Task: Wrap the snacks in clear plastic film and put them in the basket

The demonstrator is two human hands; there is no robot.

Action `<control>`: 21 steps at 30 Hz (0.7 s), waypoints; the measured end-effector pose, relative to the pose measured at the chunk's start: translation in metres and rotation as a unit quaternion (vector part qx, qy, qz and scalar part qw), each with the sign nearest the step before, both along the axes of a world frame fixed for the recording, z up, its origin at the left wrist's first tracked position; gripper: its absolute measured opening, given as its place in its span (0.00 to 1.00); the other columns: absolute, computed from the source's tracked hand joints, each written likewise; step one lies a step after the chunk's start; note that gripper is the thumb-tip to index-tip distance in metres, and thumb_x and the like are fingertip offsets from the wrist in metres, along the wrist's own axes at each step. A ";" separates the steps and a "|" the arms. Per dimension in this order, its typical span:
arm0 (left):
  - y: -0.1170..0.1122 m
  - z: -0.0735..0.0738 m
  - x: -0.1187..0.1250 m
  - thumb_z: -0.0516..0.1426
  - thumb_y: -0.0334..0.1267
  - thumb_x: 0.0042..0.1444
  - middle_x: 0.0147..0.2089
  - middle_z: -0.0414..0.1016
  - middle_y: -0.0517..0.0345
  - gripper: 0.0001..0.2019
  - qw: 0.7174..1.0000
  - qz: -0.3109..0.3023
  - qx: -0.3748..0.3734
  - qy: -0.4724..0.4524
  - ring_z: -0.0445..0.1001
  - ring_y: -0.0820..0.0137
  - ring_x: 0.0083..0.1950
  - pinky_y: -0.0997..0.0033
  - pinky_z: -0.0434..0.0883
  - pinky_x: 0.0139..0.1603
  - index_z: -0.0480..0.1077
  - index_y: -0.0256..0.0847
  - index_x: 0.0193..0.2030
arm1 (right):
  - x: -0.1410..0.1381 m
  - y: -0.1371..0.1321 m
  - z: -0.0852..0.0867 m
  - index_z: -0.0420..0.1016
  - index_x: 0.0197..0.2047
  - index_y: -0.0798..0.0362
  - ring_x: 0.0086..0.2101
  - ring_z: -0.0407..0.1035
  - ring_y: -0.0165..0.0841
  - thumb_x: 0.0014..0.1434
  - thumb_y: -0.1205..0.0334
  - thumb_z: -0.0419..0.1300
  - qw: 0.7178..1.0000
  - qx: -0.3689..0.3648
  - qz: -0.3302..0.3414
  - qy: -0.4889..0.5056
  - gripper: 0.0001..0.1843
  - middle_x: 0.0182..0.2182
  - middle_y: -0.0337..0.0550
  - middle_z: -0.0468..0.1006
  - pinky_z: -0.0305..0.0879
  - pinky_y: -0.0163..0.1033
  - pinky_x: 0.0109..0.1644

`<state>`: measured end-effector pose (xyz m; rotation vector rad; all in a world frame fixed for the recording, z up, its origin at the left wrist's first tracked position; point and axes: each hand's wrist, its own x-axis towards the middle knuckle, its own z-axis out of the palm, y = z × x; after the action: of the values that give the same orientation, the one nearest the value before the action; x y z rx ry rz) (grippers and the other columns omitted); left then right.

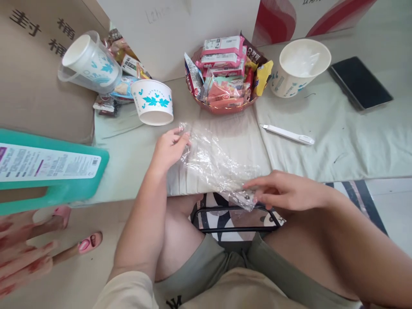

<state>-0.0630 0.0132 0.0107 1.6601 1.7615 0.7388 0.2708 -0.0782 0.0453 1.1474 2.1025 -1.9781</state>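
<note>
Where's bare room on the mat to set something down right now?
Widest bare patch: the mat right of the white cutter, below the dark phone. A smaller one lies between the teal container and the left hand. The clear plastic bag, pinched by that hand and the right hand, covers the middle. Crowded at the back: pitcher, paper bowl, snack basket.

A low surface covered with a pale green cloth (337,141) fills the middle. A brown cardboard box (35,86) with black characters stands at the left, a white box (180,38) behind, and a red-and-white box (283,19) beside it. The floor (80,274) is beige; a black-and-white patterned mat (350,189) lies at the right. The light is soft and even.
</note>
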 end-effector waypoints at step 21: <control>-0.012 0.022 0.019 0.68 0.44 0.46 0.32 0.75 0.57 0.14 0.978 -0.149 -0.001 -0.143 0.77 0.66 0.39 0.66 0.74 0.42 0.69 0.41 0.25 | -0.095 0.049 -0.026 0.71 0.35 0.51 0.30 0.70 0.32 0.55 0.58 0.61 0.937 0.174 -0.293 0.075 0.06 0.28 0.38 0.76 0.67 0.40 0.38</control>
<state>-0.0435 0.0015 0.0330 1.6741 1.2808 0.7892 0.1762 -0.0291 0.0197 1.9375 2.4775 -1.9867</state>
